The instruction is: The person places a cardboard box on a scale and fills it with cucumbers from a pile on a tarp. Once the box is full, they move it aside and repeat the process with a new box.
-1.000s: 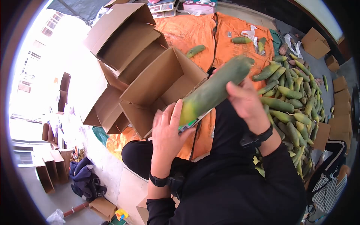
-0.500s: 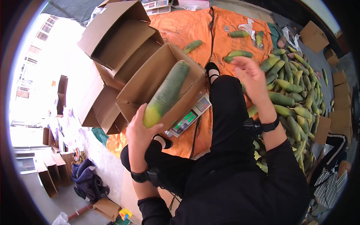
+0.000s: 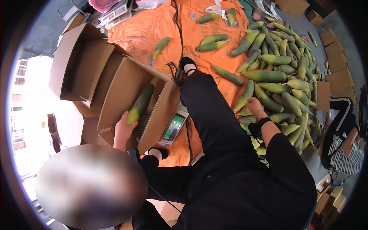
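Left hand (image 3: 123, 129): at the near edge of the cardboard box (image 3: 122, 86), fingers curled around the yellow end of the green vegetable (image 3: 141, 103).
Green vegetable: inside the open box, by its right wall. The yellow end sits in the fingers and the green end points away to the far side.
Right hand (image 3: 254, 105): down on the near edge of the pile (image 3: 283, 76) of the same vegetables. I cannot tell if its fingers are spread or closed.
Scale (image 3: 173, 125): on the orange sheet (image 3: 153, 27), just beside the box's right wall.
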Tool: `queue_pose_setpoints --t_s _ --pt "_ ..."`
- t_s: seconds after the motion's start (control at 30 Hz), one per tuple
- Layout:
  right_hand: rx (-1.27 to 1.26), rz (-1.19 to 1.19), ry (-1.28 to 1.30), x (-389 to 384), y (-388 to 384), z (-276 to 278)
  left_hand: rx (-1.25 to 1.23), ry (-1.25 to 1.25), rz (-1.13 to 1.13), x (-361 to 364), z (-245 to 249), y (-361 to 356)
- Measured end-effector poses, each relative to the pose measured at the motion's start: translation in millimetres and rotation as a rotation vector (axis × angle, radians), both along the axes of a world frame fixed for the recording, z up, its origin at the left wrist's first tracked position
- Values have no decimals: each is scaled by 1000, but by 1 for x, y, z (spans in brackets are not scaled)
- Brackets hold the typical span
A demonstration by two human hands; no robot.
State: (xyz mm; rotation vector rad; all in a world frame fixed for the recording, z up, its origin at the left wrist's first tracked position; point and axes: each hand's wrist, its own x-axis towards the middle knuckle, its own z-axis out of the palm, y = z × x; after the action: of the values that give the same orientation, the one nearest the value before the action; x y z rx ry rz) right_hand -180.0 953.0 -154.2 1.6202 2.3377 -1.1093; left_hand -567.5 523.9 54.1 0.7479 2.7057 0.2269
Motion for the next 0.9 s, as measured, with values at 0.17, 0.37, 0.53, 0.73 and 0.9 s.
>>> queue_pose_setpoints --t_s 0.17,0.37,0.53,0.73,0.9 --pt "-218 -232 -77 27 -16 -34 155 -291 183 -9 -17 -17" --pt "-264 -442 14 1 -16 -61 411 -217 222 34 23 -5" --pt "-233 -518 384 6 10 -131 733 -86 142 82 64 33" --pt "99 623 -642 -19 45 -113 803 211 -218 130 64 57" --pt "233 801 -799 -16 83 -174 757 107 -185 151 28 59"
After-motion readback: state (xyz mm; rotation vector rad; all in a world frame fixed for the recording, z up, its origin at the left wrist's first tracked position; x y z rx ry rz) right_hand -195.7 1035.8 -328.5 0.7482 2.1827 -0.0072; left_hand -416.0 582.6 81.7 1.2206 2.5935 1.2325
